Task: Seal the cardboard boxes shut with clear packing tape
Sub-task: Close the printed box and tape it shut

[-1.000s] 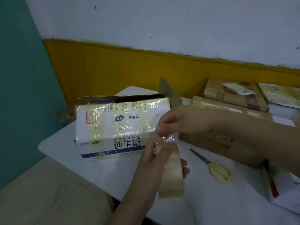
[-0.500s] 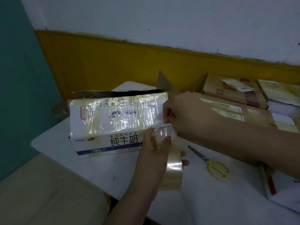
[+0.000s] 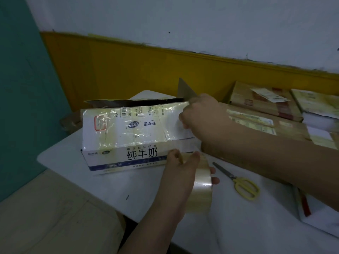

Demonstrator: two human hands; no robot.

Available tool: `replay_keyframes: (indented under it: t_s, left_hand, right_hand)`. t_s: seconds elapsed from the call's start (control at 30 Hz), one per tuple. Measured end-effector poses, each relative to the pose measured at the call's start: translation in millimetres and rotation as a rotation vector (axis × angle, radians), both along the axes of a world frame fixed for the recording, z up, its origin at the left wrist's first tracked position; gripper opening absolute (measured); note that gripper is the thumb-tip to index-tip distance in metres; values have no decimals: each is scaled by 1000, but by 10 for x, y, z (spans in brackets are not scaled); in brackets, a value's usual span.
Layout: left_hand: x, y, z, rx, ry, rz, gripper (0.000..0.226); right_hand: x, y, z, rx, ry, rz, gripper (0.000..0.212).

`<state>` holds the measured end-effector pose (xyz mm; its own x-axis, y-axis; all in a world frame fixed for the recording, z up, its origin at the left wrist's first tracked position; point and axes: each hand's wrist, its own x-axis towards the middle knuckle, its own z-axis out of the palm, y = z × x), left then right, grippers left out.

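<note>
From the head camera, a white milk carton box [image 3: 132, 136] lies on the white bench [image 3: 238, 226] at the middle left of the frame, its top glossy with clear tape. The right hand [image 3: 201, 116] presses on the box's right end with fingers curled, pinching the tape end there. Below it, the left hand [image 3: 181, 171] grips the tape roll [image 3: 201, 189]. Yellow-handled scissors [image 3: 242, 184] lie just right of the roll. Brown cardboard boxes [image 3: 266, 107] sit at the right.
</note>
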<state>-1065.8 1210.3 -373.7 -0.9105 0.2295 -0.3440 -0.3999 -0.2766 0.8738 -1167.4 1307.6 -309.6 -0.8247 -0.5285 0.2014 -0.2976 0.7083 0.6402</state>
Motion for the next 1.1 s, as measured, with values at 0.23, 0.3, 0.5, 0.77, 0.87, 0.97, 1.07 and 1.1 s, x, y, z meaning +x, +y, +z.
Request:
replay_keyframes:
  t_s: [0.23,0.3,0.5,0.77,0.87,0.97,1.07,1.1]
  left_hand:
    - [-75,2,2,10,-52,15,57]
    - [-93,11,-1,28,-61,16,55]
    - [-123,20,29,92,-115,22,46]
    - [-156,-14,16,125,-119,12,48]
    - [-175,18,-9,93,-95,16,42]
    - [-208,49,-15,59,-83,36,38]
    - [-261,11,52,67,-142,12,28]
    - [-278,-12,81,84,-180,-18,27]
  right_hand:
    - [-164,100,-156,-38,-24,52,13]
    - [-176,113,-187,-110,-23,71,10]
    - [-270,121,-253,-80,106,22,66]
    - [-163,427,-429,242,-97,263,38]
    - [-190,494,-559,154,-149,255,37]
    - [-161,470,-587,74,-135,260,36]
    - [-133,442,-621,36,-93,281,34]
    - [-134,441,-623,0,-86,303,34]
